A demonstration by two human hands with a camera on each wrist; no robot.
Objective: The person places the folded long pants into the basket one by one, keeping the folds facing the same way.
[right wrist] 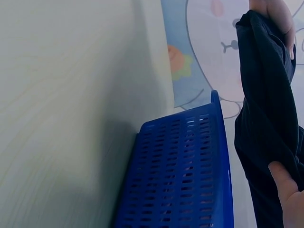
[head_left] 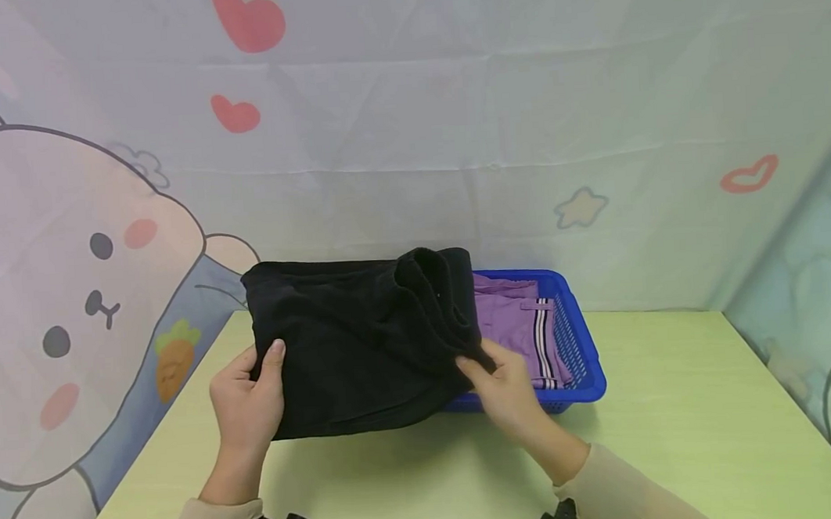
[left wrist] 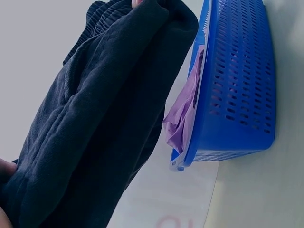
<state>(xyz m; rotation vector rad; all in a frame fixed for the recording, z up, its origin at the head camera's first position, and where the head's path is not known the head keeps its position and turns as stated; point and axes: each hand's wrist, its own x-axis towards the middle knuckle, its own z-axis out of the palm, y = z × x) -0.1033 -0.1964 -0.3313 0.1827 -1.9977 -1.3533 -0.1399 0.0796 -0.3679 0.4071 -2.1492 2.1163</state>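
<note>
Folded black pants (head_left: 349,341) are held up above the table, in front of the blue basket's left part. My left hand (head_left: 248,394) grips their left edge, thumb on the near face. At the lower right corner, my right hand (head_left: 503,384) pinches the cloth between thumb and fingers. A ribbed band (left wrist: 102,21) shows on the pants in the left wrist view. Behind them stands the blue plastic basket (head_left: 580,337), its left side hidden by the pants. Inside it lies a folded purple garment (head_left: 507,329) with black and white side stripes.
The basket rests on a pale yellow-green table (head_left: 677,402), near its back edge. A printed cloth (head_left: 409,134) with hearts and a cartoon animal hangs behind and to the left. A dark curved cable or wire (head_left: 826,402) shows at the far right.
</note>
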